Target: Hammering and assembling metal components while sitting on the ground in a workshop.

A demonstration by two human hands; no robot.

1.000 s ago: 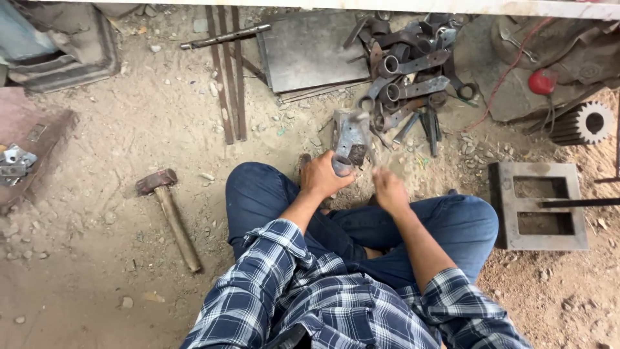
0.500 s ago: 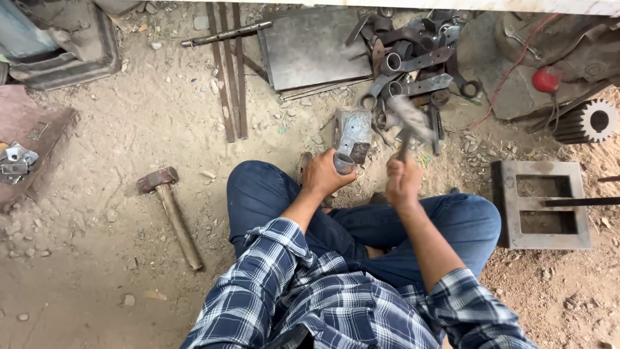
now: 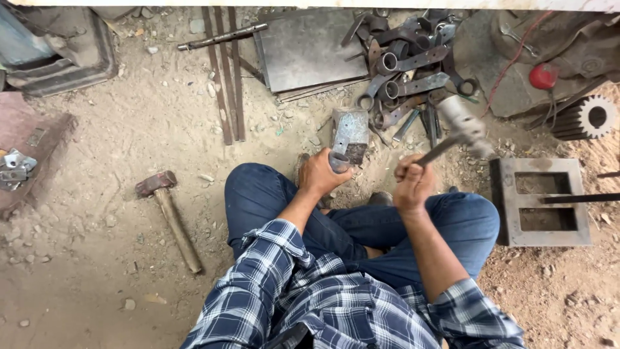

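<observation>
I sit on sandy ground with my knees spread. My left hand [image 3: 318,173] grips the lower end of a grey metal block [image 3: 349,134] that stands on the ground in front of me. My right hand [image 3: 413,183] is closed on the handle of a hammer [image 3: 460,127], whose blurred grey head is raised to the right of the block, apart from it.
A pile of large spanners [image 3: 407,71] and a flat steel plate [image 3: 309,50] lie beyond the block. A wooden-handled sledgehammer [image 3: 169,216] rests at left, rusty rods [image 3: 226,77] behind it. A rectangular metal frame [image 3: 546,203] and a gear [image 3: 589,117] are at right.
My right hand has lifted from beside the block and swung the hammer up and out to the right. The left hand has kept hold of the block.
</observation>
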